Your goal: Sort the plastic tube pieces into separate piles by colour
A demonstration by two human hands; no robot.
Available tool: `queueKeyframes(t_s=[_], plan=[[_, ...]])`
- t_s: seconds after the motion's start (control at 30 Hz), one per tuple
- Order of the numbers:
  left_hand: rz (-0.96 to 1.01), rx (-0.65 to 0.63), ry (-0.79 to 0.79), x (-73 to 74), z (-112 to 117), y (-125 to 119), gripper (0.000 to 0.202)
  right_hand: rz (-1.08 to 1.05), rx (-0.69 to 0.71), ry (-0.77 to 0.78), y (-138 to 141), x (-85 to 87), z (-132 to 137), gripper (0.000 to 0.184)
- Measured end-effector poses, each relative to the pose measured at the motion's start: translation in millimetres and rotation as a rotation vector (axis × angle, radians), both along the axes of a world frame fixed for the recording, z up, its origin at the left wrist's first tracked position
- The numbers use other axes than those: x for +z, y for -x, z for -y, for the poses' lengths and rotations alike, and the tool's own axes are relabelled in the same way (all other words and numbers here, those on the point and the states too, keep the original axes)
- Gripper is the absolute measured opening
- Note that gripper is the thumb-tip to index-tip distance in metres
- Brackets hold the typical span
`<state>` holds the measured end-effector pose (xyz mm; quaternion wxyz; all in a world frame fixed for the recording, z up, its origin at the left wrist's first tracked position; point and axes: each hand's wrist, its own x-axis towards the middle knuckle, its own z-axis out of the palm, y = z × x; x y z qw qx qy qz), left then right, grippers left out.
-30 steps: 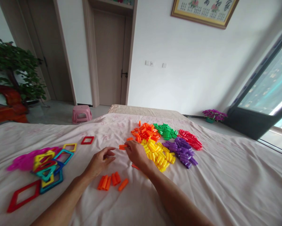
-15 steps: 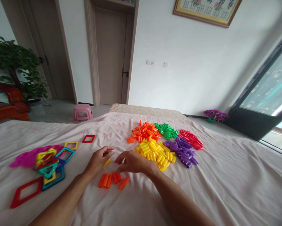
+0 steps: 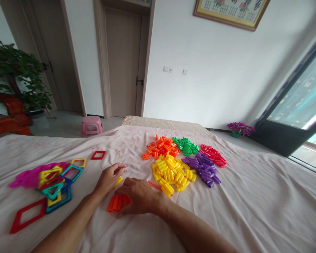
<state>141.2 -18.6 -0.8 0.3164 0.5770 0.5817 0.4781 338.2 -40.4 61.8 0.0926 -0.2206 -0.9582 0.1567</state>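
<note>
Orange short plastic tubes (image 3: pixel 114 203) lie in a small row on the pale pink bed sheet (image 3: pixel 253 211), close in front of the person. They are side by side and touching. Their long axes run away from the person, and the far ends lean a little to the right.

The right hand (image 3: pixel 138 196) lies palm down on the right part of this row, with bent fingers covering several tubes. I cannot tell if it grips any of them.

The left hand (image 3: pixel 108 178) is just behind the row, near the right hand but not touching it. Its fingers are curled and pinch one yellow short plastic tube (image 3: pixel 118 181). The long axis of this tube is diagonal, with the far end pointing up and to the right.

A single thin orange piece (image 3: pixel 155 185) lies flat just beside the right hand.

Farther on the bed are sorted heaps of the same tubes:
- orange heap (image 3: pixel 162 147)
- yellow heap (image 3: pixel 171 172)
- green heap (image 3: pixel 186 146)
- purple heap (image 3: pixel 202 167)
- red heap (image 3: pixel 213 154)

To the left lie coloured flat frame tiles (image 3: pixel 55 186), and one red square frame (image 3: pixel 98 155) lies apart from them.
</note>
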Motion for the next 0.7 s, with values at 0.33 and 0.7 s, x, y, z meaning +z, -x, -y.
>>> queueKeyframes(t_s=[0.33,0.7], plan=[[-0.002,0.018,0.010,3.3,2,-1,0.034,-0.027,-0.254,-0.053,-5,6.8,-15,0.037],[0.031,0.023,0.053,-0.5,0,0,0.034,-0.291,-0.769,-0.241,-48,35.9,-73,0.044]])
